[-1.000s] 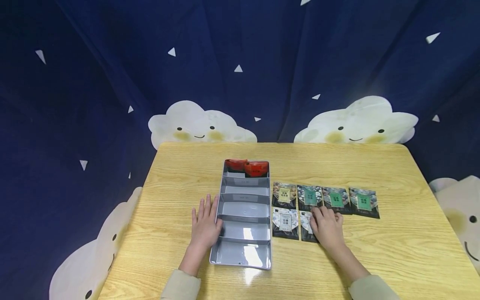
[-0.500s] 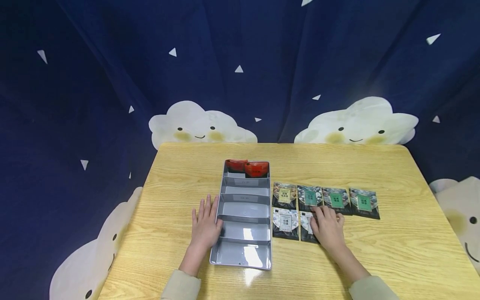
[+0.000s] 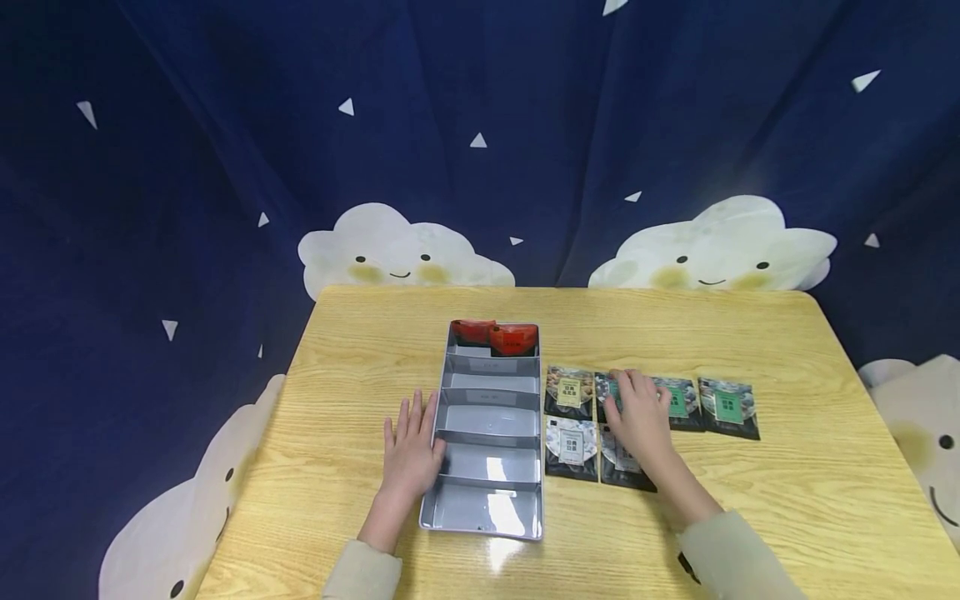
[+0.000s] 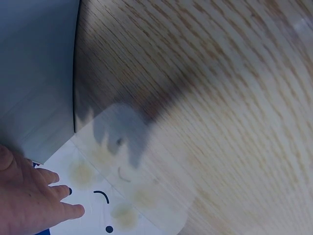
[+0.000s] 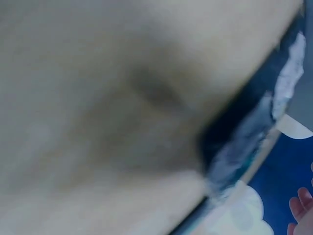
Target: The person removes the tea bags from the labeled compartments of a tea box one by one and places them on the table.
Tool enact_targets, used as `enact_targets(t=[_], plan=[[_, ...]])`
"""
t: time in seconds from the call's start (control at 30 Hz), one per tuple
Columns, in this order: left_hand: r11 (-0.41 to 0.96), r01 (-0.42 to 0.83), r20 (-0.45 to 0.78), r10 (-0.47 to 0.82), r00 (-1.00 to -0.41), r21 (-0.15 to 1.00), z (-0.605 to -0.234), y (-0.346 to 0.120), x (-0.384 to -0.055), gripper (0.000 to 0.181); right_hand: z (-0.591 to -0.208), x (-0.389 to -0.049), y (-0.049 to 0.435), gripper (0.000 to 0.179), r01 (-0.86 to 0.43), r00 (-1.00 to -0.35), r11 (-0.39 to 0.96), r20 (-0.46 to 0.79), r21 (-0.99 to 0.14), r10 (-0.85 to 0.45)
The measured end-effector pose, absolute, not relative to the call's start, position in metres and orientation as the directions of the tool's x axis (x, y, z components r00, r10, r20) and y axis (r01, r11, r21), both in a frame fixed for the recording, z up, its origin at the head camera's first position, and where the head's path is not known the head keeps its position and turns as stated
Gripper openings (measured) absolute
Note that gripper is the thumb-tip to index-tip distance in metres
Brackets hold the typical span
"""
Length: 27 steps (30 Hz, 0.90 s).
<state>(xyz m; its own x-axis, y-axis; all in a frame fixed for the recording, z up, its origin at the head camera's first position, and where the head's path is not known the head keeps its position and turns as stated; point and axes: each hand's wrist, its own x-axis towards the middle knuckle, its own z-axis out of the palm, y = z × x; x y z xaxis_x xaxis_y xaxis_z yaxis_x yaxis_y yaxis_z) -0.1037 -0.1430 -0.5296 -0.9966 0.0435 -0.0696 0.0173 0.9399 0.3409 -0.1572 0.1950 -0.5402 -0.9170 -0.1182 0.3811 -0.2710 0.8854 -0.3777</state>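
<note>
My left hand [image 3: 411, 446] lies flat on the wooden table [image 3: 360, 367], its fingers straight against the left wall of a grey divided tray [image 3: 480, 527]. In the left wrist view those fingers [image 4: 34, 196] show beside the tray wall [image 4: 34, 73]. Two red packets [image 3: 497, 334] sit in the tray's far compartment. My right hand [image 3: 633, 408] reaches over the upper row of dark packets, its fingers resting on a green-labelled packet [image 3: 604, 388] and partly hiding it. The right wrist view is blurred and shows only a dark packet edge [image 5: 244, 137].
Right of the tray lie a yellow-labelled packet [image 3: 568, 390], two more green-labelled packets [image 3: 681, 402] [image 3: 727, 406], a white-labelled packet [image 3: 572, 446] and another one [image 3: 618, 462] half under my wrist. A dark blue curtain with cloud faces [image 3: 712, 242] rings the table.
My right hand has moved forward from the lower-row packet to the green-labelled packet in the upper row. The left hand and tray have not moved.
</note>
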Motion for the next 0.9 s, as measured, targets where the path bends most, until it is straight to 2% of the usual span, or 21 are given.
enact_targets(t=[0.23,0.57,0.9], plan=[[0.940,0.018,-0.072,0.045,-0.996,0.340,-0.530,-0.143,-0.103,0.067,-0.522,-0.187,0.165,0.026,-0.307,-0.913,0.870,0.377,-0.386,-0.155],[0.941,0.022,-0.068,0.047,-0.997,0.338,-0.531,-0.143,-0.104,0.067,-0.519,-0.224,0.121,0.030,-0.363,-0.900,0.866,0.371,-0.343,-0.230],[0.939,0.027,-0.057,0.050,-0.997,0.342,-0.530,-0.144,-0.104,0.066,-0.521,-0.255,0.092,0.033,-0.369,-0.916,0.871,0.285,-0.323,-0.282]])
